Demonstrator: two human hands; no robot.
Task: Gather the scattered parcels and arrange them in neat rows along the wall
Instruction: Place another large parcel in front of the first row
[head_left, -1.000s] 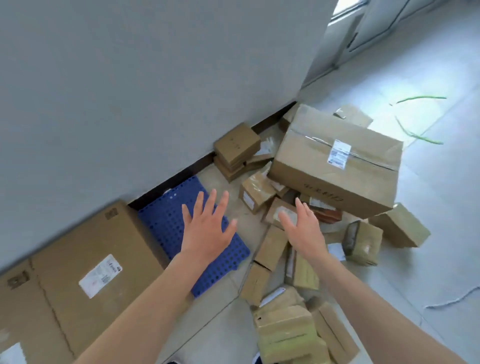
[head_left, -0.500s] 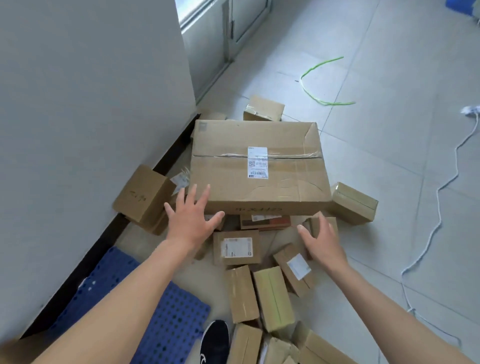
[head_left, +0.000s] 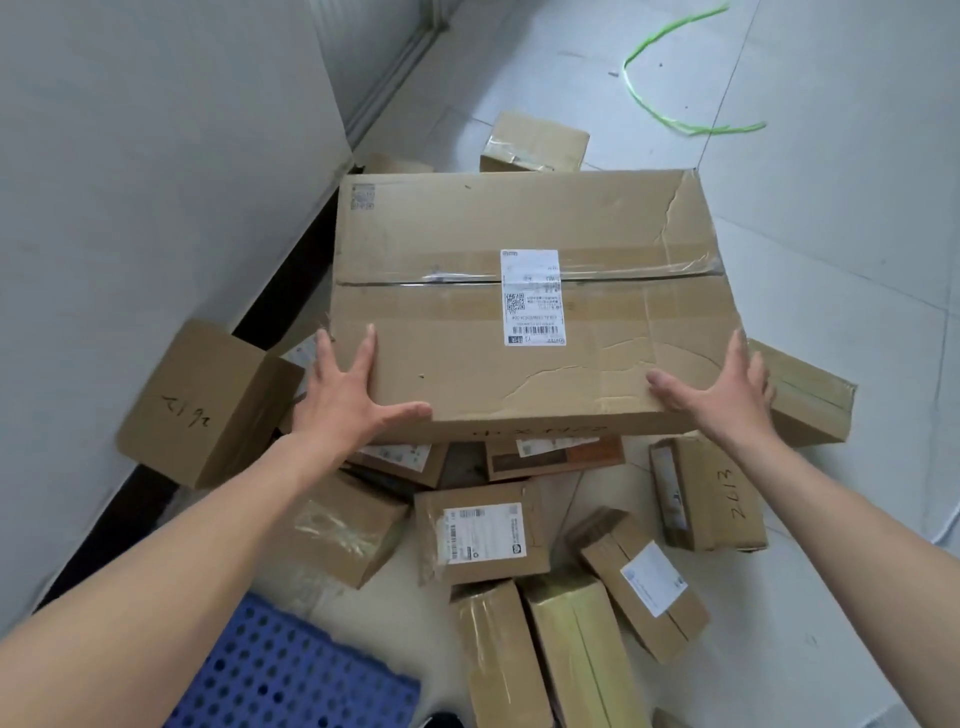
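A large taped cardboard parcel with a white label lies on top of a heap of small parcels beside the wall. My left hand is spread over its near left corner, thumb along the front edge. At the near right corner my right hand presses in the same way. Small parcels lie around and under it: one with handwriting against the wall, one marked 2613, a labelled one in front, and one behind.
A blue perforated mat lies on the floor at the bottom left. A green strap curls on the tiles at the far right. More small parcels crowd the floor near my feet. Bare tiles lie to the right.
The view swung from the blue mat toward the large parcel. Both hands moved forward and apart, from hovering over the small parcels to the large parcel's two near corners.
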